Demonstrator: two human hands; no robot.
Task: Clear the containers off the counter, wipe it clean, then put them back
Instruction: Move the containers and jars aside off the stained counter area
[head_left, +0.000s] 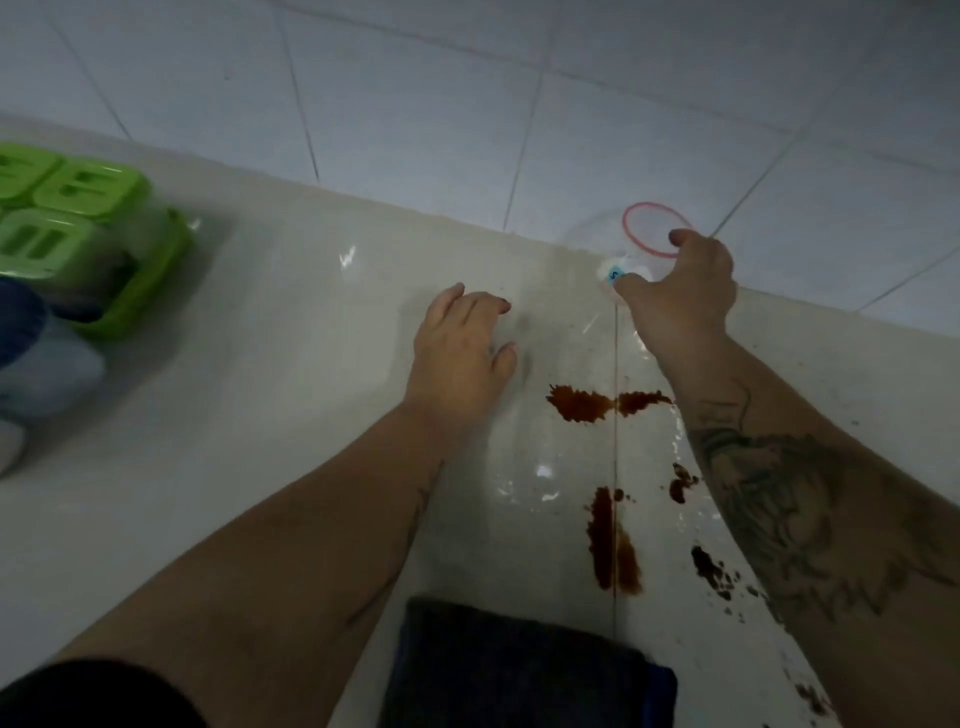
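The right hand (680, 291) reaches to the back of the pale counter (270, 364), right against the tiled wall (467, 104). Its grip is curled around a clear plastic container (602, 231) with a pink rim (636, 215); thumb and fingers close on the container's near edge. A small white label (613, 271) with blue print peeks out beside the thumb, but the writing is too blurred to read.

The left hand (462, 343) lies palm down just above or on the counter, near the middle, fingers loosely spread and holding nothing.

Brown liquid stains (587, 405) are splashed over the counter between and below the two forearms, some running along a seam in the surface. A dark blue cloth (519, 670) lies at the near edge of the counter, just beside the lower stains.

Well off to the left stands a green-lidded plastic box set (78, 218), its lids showing raised slots; no lettering can be made out. Beside it, at the left edge, are a dark blue shape and a pale one, too blurred to identify.
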